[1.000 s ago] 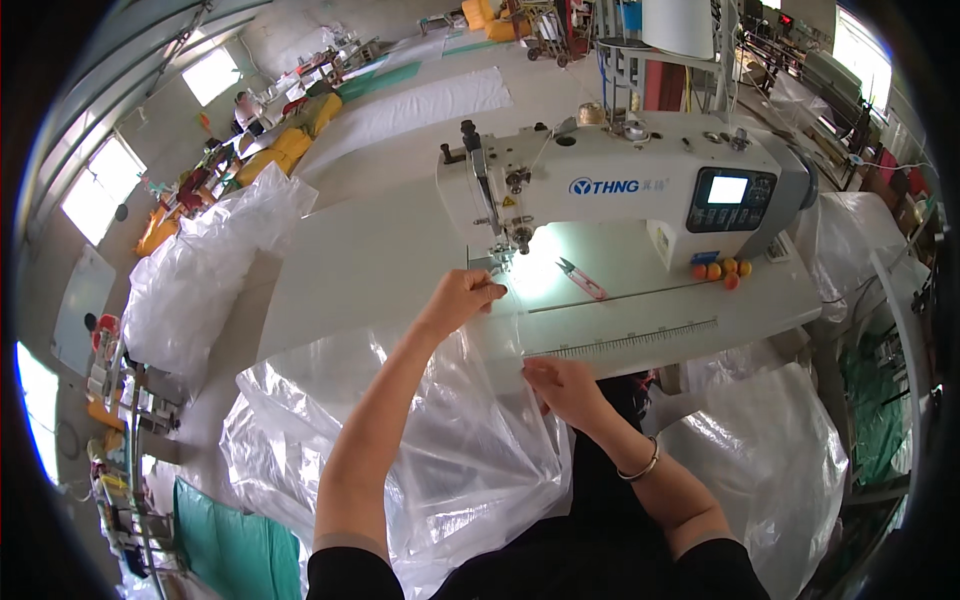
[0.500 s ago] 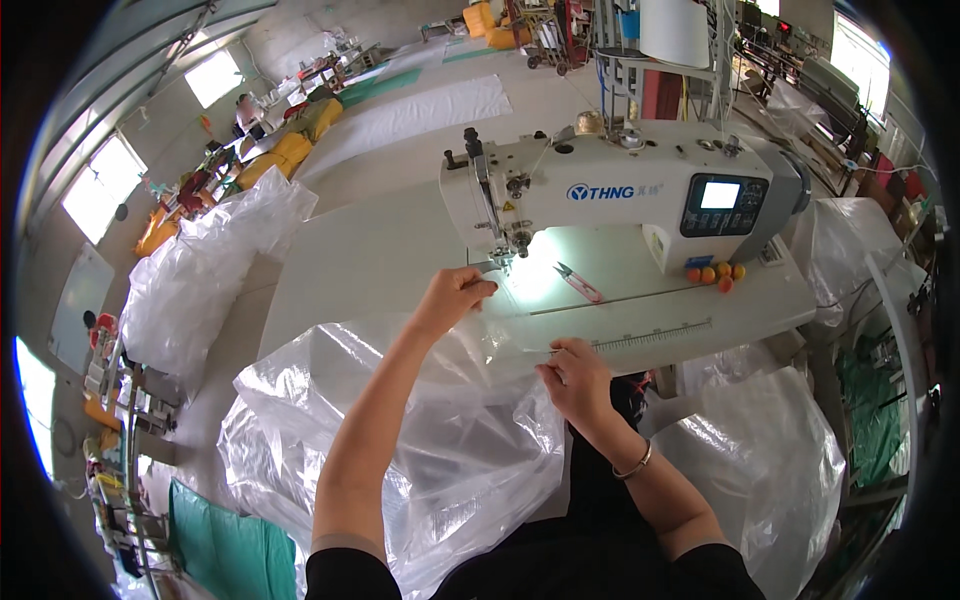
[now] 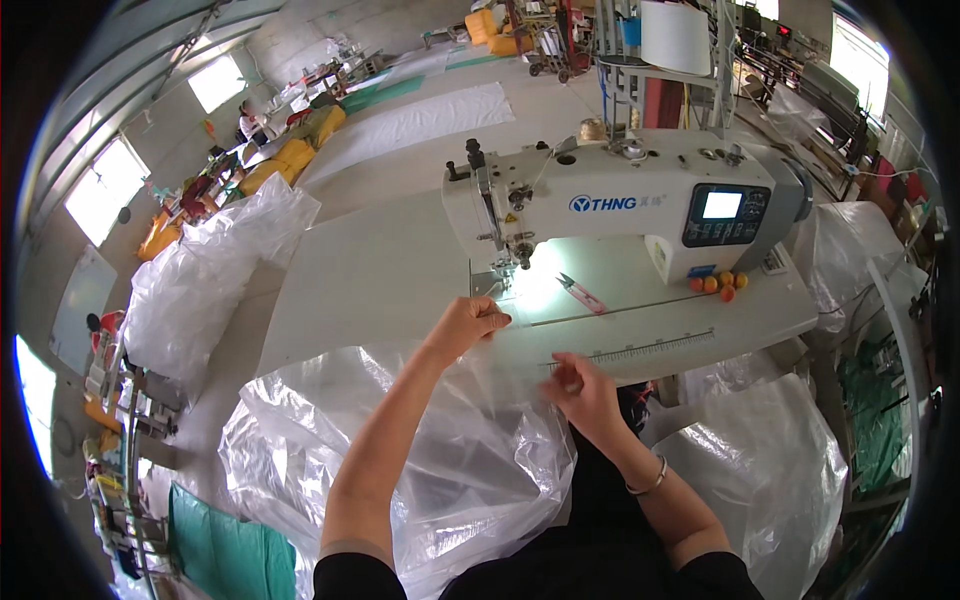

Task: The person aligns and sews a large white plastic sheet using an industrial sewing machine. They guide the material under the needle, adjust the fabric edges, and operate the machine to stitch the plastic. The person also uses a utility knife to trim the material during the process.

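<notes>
My left hand is closed in a pinch on the edge of a clear plastic sheet, just in front of the sewing machine's needle and presser foot. The sheet hangs in shiny folds over the near table edge and my lap. My right hand is at the sheet's right side by the table's front edge; its fingers are curled and smeared by motion, so its hold is unclear. The white sewing machine stands beyond my hands with its lamp and screen lit. Red-handled thread snips lie beside the needle area.
Several small orange-red balls sit by the machine's base. A ruler strip runs along the table's front. More clear plastic lies in a pile at left and a bundle at right. A person is far back left.
My left hand has drawn nearer and slightly right with the sheet edge, away from the needle. My right hand has shifted a little nearer and its fingers have moved. The view has tilted slightly.
</notes>
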`<action>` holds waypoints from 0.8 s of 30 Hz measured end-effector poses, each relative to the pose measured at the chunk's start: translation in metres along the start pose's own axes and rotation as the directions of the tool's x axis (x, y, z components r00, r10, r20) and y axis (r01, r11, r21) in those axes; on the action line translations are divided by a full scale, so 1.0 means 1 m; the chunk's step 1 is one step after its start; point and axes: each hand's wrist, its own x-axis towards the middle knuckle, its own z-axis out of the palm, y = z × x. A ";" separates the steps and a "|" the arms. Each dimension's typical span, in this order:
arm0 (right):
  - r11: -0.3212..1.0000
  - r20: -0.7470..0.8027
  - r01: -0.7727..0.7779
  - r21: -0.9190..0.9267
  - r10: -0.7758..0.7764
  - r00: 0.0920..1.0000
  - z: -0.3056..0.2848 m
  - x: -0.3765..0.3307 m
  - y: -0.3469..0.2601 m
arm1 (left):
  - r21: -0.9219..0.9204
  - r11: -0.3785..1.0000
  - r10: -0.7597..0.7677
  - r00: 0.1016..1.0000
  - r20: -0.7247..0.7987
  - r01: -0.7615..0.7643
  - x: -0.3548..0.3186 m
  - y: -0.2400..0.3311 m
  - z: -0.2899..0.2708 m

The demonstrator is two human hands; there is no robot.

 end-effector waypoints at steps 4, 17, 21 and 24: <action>0.994 -0.097 0.088 -0.059 -0.094 0.991 0.017 0.044 -0.011 | -0.049 0.999 0.001 1.000 0.020 0.000 0.001 0.003 -0.001; 0.786 0.033 0.272 -0.555 -0.305 0.952 0.051 0.045 -0.010 | -0.163 0.974 -0.157 0.987 0.022 0.159 0.000 0.008 0.004; 0.881 -0.008 0.242 -0.406 -0.268 0.963 0.043 0.040 -0.009 | -0.034 0.998 -0.047 0.998 0.043 0.048 -0.003 0.013 0.002; 0.915 0.100 0.244 -0.320 -0.224 0.969 0.023 0.009 -0.007 | -0.002 0.998 -0.068 0.998 -0.017 0.068 0.006 0.007 -0.011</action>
